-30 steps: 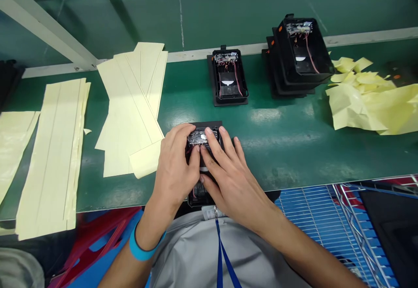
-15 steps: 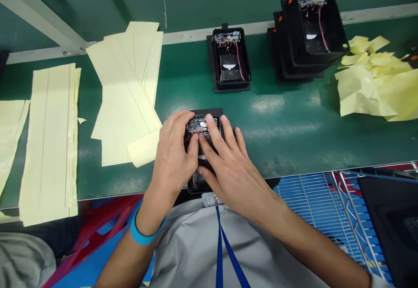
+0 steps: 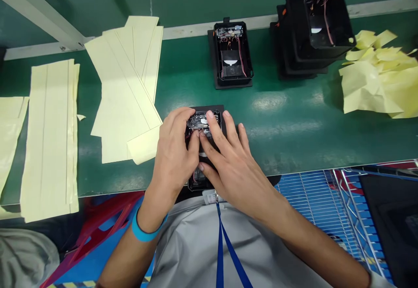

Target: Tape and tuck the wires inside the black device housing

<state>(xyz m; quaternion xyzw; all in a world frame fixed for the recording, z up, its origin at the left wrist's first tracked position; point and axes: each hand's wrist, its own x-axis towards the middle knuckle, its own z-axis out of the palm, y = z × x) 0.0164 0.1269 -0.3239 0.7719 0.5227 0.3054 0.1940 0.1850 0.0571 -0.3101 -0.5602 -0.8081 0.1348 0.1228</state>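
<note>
A black plastic housing [image 3: 197, 181] sits at the table's front edge, close to my body, with a circuit board [image 3: 200, 122] and thin wires inside. My left hand [image 3: 173, 151] grips the housing's left side, its fingers at the upper left corner and its thumb bent inside below the board. Over the housing's right side lies my right hand [image 3: 230, 159], fingers spread. Its index fingertip meets my left thumb near the wires, and another fingertip touches the board's top area. Both hands cover much of the housing's interior; what lies under the fingertips is hidden.
Behind my hands stands another open black housing [image 3: 231, 70] with a board and wires. A stack of black housings [image 3: 316, 55] rises at the back right, beside crumpled yellow paper [image 3: 372, 88]. Pale yellow sheets [image 3: 126, 105] and long strips [image 3: 48, 149] cover the left.
The view has shifted slightly. Both hands keep nearly the same pose on the housing, and the right fingers are spread a little to the right.
</note>
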